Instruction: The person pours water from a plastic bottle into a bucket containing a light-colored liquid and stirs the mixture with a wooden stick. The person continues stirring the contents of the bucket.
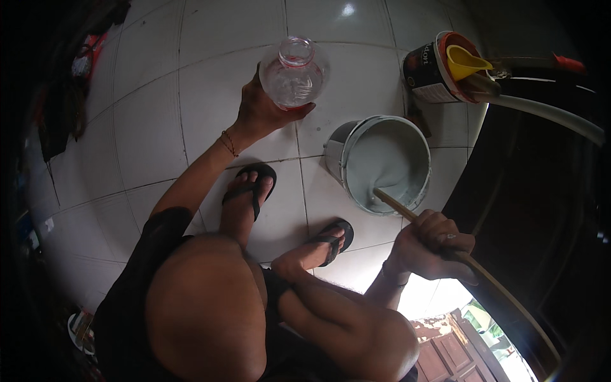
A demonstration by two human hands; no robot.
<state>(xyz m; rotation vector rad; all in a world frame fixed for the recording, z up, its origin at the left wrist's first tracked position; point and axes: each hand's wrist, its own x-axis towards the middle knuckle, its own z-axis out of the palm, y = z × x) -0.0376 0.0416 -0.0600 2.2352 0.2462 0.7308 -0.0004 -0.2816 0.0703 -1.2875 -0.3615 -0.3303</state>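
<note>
My left hand (263, 105) is wrapped round a clear plastic bottle (294, 79) with an uncapped wide mouth, over the tiles to the left of the bucket. Its fingers are partly hidden behind the bottle. To the right, a white bucket (347, 137) stands on the floor with pale grey liquid (391, 153), perhaps paint, inside. My right hand (436, 245) grips a long wooden stick (493, 280). The stick's far end dips into the liquid near the bucket's front wall, and the surface shows swirl marks around it.
A dark tub (429, 70) at the upper right holds a yellow scoop (463, 62) and other tools. A pale pipe (541, 111) runs beside it. My sandalled feet (331, 245) are close to the bucket on white floor tiles (235, 83). A brown panelled door (452, 350) shows at the lower right.
</note>
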